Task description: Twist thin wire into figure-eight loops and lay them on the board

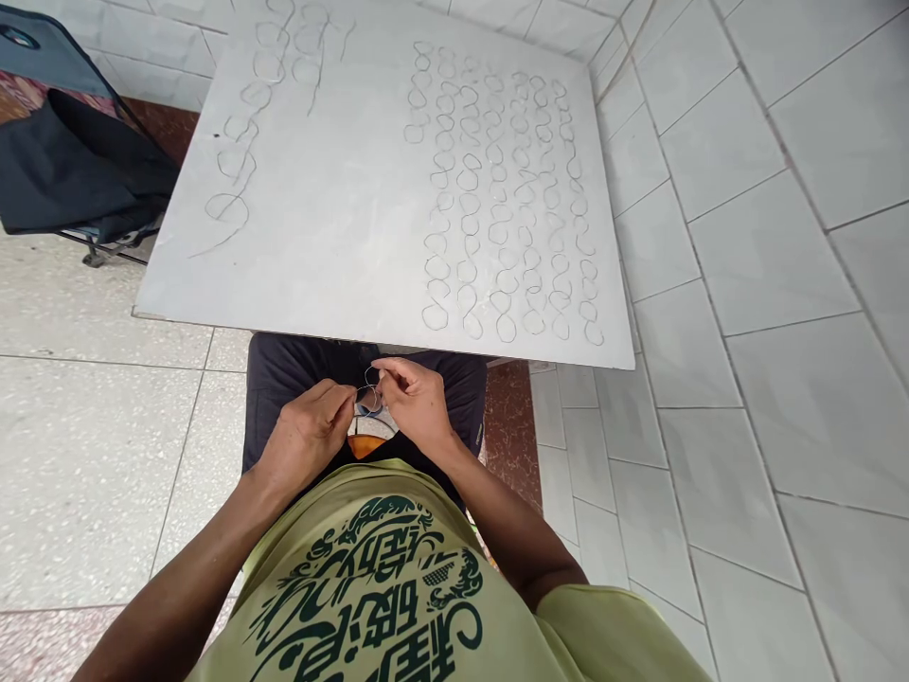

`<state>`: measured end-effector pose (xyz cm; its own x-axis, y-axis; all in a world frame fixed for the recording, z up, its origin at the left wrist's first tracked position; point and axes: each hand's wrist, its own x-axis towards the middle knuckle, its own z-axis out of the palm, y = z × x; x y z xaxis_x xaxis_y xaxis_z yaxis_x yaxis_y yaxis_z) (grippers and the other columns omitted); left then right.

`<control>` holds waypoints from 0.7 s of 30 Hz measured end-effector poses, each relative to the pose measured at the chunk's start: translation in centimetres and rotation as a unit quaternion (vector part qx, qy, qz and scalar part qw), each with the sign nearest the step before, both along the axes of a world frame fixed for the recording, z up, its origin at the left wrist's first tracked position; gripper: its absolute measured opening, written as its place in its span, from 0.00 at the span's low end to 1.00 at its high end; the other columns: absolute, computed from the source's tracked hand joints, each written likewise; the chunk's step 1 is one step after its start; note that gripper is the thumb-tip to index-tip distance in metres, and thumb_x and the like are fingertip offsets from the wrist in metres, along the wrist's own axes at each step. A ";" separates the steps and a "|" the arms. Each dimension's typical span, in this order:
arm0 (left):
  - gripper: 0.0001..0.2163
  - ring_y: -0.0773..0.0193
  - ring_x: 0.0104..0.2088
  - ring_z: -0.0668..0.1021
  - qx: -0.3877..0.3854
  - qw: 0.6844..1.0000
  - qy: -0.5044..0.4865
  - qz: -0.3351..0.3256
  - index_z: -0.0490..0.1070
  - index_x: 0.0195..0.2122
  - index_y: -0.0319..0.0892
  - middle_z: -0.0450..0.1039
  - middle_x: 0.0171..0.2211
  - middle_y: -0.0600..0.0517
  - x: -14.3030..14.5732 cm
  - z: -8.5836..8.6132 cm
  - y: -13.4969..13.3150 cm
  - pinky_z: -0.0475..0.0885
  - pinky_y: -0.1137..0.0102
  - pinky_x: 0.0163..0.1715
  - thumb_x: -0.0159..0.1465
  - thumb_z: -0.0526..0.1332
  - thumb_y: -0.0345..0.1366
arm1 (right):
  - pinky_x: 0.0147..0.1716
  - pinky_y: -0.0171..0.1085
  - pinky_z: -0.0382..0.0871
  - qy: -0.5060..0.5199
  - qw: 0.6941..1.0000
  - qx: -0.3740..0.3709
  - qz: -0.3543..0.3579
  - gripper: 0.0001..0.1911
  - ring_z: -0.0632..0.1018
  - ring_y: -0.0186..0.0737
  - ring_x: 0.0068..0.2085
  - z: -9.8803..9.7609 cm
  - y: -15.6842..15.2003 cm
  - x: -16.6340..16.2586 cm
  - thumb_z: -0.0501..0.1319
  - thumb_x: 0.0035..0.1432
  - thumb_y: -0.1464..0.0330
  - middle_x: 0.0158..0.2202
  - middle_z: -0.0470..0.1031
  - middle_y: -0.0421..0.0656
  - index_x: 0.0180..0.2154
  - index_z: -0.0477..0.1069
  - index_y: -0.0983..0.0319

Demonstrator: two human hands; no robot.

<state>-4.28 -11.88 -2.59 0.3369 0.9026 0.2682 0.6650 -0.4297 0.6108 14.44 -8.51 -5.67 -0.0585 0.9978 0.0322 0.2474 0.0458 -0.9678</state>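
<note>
Between my two hands, just in front of the white board's near edge, is a thin wire (367,375) bent into small loops. My left hand (316,417) pinches one side of it between thumb and fingers. On the other side, my right hand (416,398) is closed on the wire with its fingertips together. Several wire pieces shaped like figure eights (470,244) lie in columns on the right part of the board. At the board's left lie longer curled wires (228,204), some with straight tails.
The white board (333,237) lies before my knees. A tiled wall (774,237) runs close along the right side. A folding chair with dark cloth (78,170) stands at the far left on the tiled floor (92,445).
</note>
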 end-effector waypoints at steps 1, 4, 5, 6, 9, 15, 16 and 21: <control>0.09 0.63 0.32 0.77 -0.001 1.000 -0.008 0.010 0.75 0.43 0.43 0.76 0.33 0.49 0.2 -0.1 -0.1 0.70 0.69 0.35 0.74 0.54 0.31 | 0.31 0.37 0.72 0.003 1.000 -0.004 -0.011 0.12 0.79 0.41 0.33 0.0 0.0 -0.1 0.59 0.65 0.67 0.32 0.80 0.41 0.43 0.81 0.57; 0.09 0.63 0.32 0.79 -0.020 0.998 -0.040 0.042 0.76 0.42 0.43 0.77 0.33 0.50 0.6 -0.2 -0.4 0.70 0.69 0.35 0.73 0.55 0.32 | 0.29 0.36 0.71 0.019 0.999 -0.027 -0.041 0.10 0.77 0.38 0.29 0.0 0.1 -0.5 0.60 0.65 0.65 0.29 0.78 0.39 0.42 0.79 0.58; 0.09 0.63 0.32 0.78 -0.030 0.997 -0.052 0.052 0.76 0.41 0.43 0.78 0.33 0.50 0.7 -0.2 -0.5 0.70 0.70 0.34 0.73 0.56 0.32 | 0.28 0.35 0.70 0.026 0.998 -0.036 -0.048 0.09 0.76 0.37 0.27 0.0 0.1 -0.6 0.60 0.64 0.65 0.28 0.78 0.38 0.42 0.77 0.58; 0.09 0.64 0.31 0.78 -0.040 0.995 -0.063 0.061 0.77 0.41 0.43 0.78 0.32 0.51 0.8 -0.2 -0.5 0.70 0.70 0.33 0.72 0.56 0.32 | 0.27 0.35 0.69 0.036 0.997 -0.048 -0.050 0.07 0.75 0.35 0.25 0.1 0.1 -0.6 0.60 0.63 0.66 0.27 0.77 0.37 0.42 0.75 0.58; 0.09 0.65 0.30 0.78 -0.077 0.989 -0.091 0.083 0.78 0.39 0.43 0.78 0.32 0.51 0.8 -0.2 -0.6 0.70 0.71 0.32 0.71 0.58 0.33 | 0.23 0.33 0.66 0.089 0.991 -0.091 -0.039 0.05 0.72 0.33 0.20 0.3 0.3 -0.6 0.60 0.61 0.68 0.25 0.76 0.34 0.41 0.69 0.57; 0.08 0.66 0.27 0.78 -0.171 0.963 -0.172 0.120 0.80 0.39 0.43 0.80 0.31 0.52 0.7 -0.7 -0.6 0.71 0.74 0.27 0.69 0.61 0.37 | 0.22 0.32 0.66 0.142 0.981 -0.118 -0.057 0.06 0.73 0.31 0.20 0.3 0.1 -0.9 0.60 0.64 0.64 0.25 0.77 0.35 0.40 0.65 0.58; 0.08 0.66 0.26 0.78 -0.187 0.955 -0.193 0.126 0.80 0.39 0.43 0.80 0.30 0.52 0.9 -0.7 -0.7 0.72 0.74 0.26 0.68 0.62 0.37 | 0.23 0.32 0.67 0.147 0.980 -0.113 -0.066 0.07 0.73 0.31 0.21 0.2 0.0 -1.0 0.61 0.65 0.63 0.26 0.77 0.35 0.40 0.65 0.58; 0.07 0.67 0.22 0.77 -0.263 0.906 -0.293 0.156 0.80 0.38 0.43 0.77 0.24 0.54 1.6 -0.7 -0.7 0.74 0.73 0.24 0.67 0.64 0.38 | 0.24 0.32 0.67 0.176 0.977 -0.089 -0.084 0.10 0.73 0.32 0.22 -0.7 -0.4 -1.4 0.61 0.67 0.60 0.27 0.76 0.36 0.41 0.64 0.58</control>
<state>-2.65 -12.59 -3.33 -0.0181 0.9843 -0.1757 0.1998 0.1758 0.9639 13.02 -8.86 -6.34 0.0890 0.9841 -0.1539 -0.1124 -0.1436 -0.9832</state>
